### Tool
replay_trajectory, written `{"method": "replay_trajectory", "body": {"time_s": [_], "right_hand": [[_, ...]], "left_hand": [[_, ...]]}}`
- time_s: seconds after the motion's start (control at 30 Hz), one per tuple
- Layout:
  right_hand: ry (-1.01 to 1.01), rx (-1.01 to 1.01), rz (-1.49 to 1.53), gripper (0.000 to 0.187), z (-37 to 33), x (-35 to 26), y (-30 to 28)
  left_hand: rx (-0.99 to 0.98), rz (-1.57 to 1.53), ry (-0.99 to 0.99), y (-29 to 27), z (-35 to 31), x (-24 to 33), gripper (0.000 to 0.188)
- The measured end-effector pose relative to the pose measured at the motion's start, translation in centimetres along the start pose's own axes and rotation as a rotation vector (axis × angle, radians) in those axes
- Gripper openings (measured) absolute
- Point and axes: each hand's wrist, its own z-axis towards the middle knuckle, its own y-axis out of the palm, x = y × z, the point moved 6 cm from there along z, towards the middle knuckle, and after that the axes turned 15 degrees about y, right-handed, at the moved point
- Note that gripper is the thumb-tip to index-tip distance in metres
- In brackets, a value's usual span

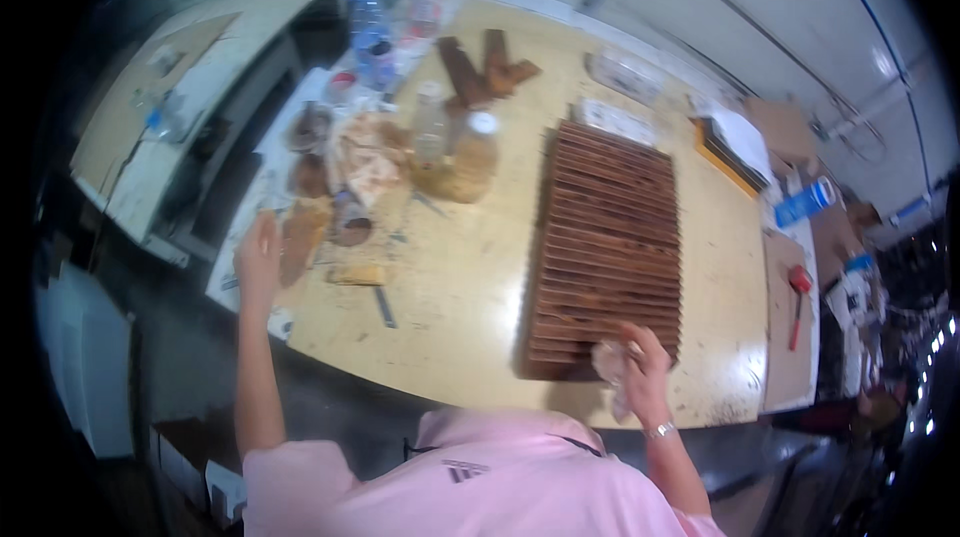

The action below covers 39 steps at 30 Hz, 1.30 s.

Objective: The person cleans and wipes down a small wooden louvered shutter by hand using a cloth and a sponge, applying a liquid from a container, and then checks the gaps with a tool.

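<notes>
Slatted wooden panel (608, 247) lying flat on the yellow workbench (460, 287), dark ribs running crosswise, near end close to the bench's front edge, likely for easy reach; right hand (645, 367) closed round a crumpled pale rag (610, 359), pressed to the panel's near right corner, apparently held bunched so as to rub the slats; left hand (258, 257) out to the side at the bench's left edge, fingers loosely spread and holding nothing, near a brown board scrap (300, 237) and perhaps braced there for balance, though contact too blurred to tell; beyond the panel's far left corner, a plastic jar (472, 162) and clear bottles (430, 122) standing upright among small tins and stained cloths (365, 162), grouped well apart from the panel; dark wood offcuts (480, 67) stacked further back; red-handled tool (798, 292) lying on a brown board at the right end, well apart from either hand.
</notes>
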Motion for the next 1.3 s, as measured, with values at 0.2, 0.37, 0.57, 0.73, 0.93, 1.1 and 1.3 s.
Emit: {"method": "replay_trajectory", "body": {"time_s": [0.2, 0.37, 0.57, 0.73, 0.93, 1.1, 1.3], "right_hand": [[0.034, -0.425, 0.465, 0.049, 1.7, -5.3, 7.0], [-0.130, -0.261, 0.205, 0.064, 2.5, -0.9, 3.9], [-0.117, 0.128, -0.520, 0.071, 7.1, 9.5, -5.3], [-0.315, 0.103, -0.728, 0.070, 12.7, 10.9, -2.8], [-0.225, 0.078, -0.615, 0.073, 12.7, 10.3, -3.7], [-0.210, 0.104, -0.589, 0.077, 12.8, 9.9, -3.4], [-0.182, 0.044, -0.694, 0.082, 13.1, 10.0, -3.0]], "left_hand": [[-0.694, -0.403, 0.434, 16.7, -16.9, 27.0, 0.064], [-0.756, -0.693, -0.094, 23.3, -19.5, 23.5, 0.051], [-0.437, -0.571, 0.086, 23.3, -11.6, 28.4, 0.056], [-0.550, -0.305, 0.726, 38.2, -17.9, 38.4, 0.052], [-0.657, 0.231, 0.450, 32.4, -16.4, 28.7, 0.035], [-0.396, 0.302, 0.210, 25.8, -12.6, 26.5, 0.039], [-0.760, 0.298, 0.668, 36.7, -20.5, 35.8, 0.046]]}}
